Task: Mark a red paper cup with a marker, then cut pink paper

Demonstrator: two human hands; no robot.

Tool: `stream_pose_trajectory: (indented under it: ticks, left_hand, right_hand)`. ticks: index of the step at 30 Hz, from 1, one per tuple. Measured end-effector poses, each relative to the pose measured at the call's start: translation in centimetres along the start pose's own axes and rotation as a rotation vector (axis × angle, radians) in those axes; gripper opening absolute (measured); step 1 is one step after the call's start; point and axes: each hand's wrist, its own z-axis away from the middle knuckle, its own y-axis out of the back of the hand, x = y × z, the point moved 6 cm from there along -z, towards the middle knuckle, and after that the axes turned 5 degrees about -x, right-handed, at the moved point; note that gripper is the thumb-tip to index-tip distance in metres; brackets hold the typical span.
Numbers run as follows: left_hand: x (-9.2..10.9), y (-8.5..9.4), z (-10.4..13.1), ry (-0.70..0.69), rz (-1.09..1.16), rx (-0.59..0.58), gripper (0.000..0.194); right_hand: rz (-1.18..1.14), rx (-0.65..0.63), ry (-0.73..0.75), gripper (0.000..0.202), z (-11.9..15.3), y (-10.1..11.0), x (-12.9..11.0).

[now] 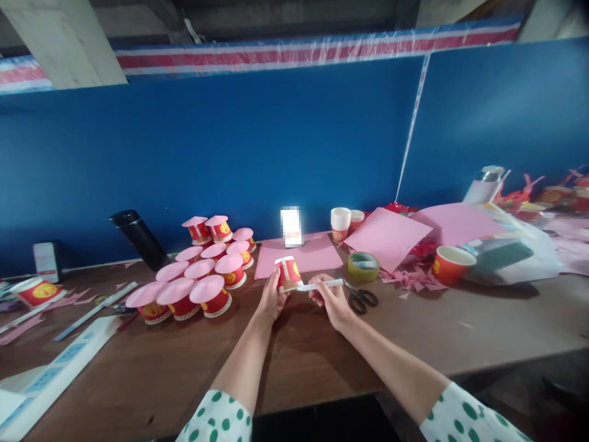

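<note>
My left hand (pixel 271 299) is wrapped round a red paper cup (pixel 288 274) with a yellow emblem and a whitish strip down its side. In my right hand (pixel 330 302) is a slim white stick-like tool (pixel 322 285), perhaps a pen or glue stick; its left tip meets or nearly meets the cup's lower edge. Black-handled scissors (pixel 362 299) lie just right of my right hand. Behind the cup, a pink paper sheet (pixel 271 258) rests on the table. To the left stand several red cups topped with pink paper cones (pixel 209 288).
A roll of tape (pixel 363 267), stacked white-rimmed cups (pixel 340 222) and pink sheets (pixel 389 236) lie right of centre. Farther right are an orange-red cup (pixel 453 265) and paper scraps (pixel 416 277). A black bottle (pixel 140 239) and power strip (pixel 64 374) are on the left. A blue partition (pixel 257 141) rises behind.
</note>
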Motion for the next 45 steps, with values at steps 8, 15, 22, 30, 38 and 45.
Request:
stream_pose_trajectory:
  ticks: [8,15,22,30,38,45]
  left_hand:
    - [0.11,-0.20,0.12,0.000,0.024,-0.008,0.036]
    - [0.08,-0.12,0.04,-0.012,0.037,-0.012,0.034]
    - [0.09,-0.09,0.12,-0.010,0.032,-0.011,0.033]
    - [0.27,-0.46,0.39,0.001,0.043,-0.004,0.033]
    - [0.21,-0.32,0.34,-0.004,0.024,-0.001,0.030]
    - [0.02,-0.09,0.30,0.007,-0.021,0.022,0.028]
  right_hand:
    - [0.014,0.000,-0.007,0.025,-0.06,0.13,0.28]
    - [0.025,-0.010,-0.009,0.027,-0.09,0.24,0.44]
    - [0.003,-0.003,-0.007,0.027,-0.06,0.16,0.36]
    - [0.011,-0.015,-0.005,0.028,-0.07,0.24,0.47]
    - [-0.008,-0.015,0.002,0.026,-0.03,0.13,0.33]
    - [-0.002,0.050,0.022,0.026,-0.16,0.77,-0.02]
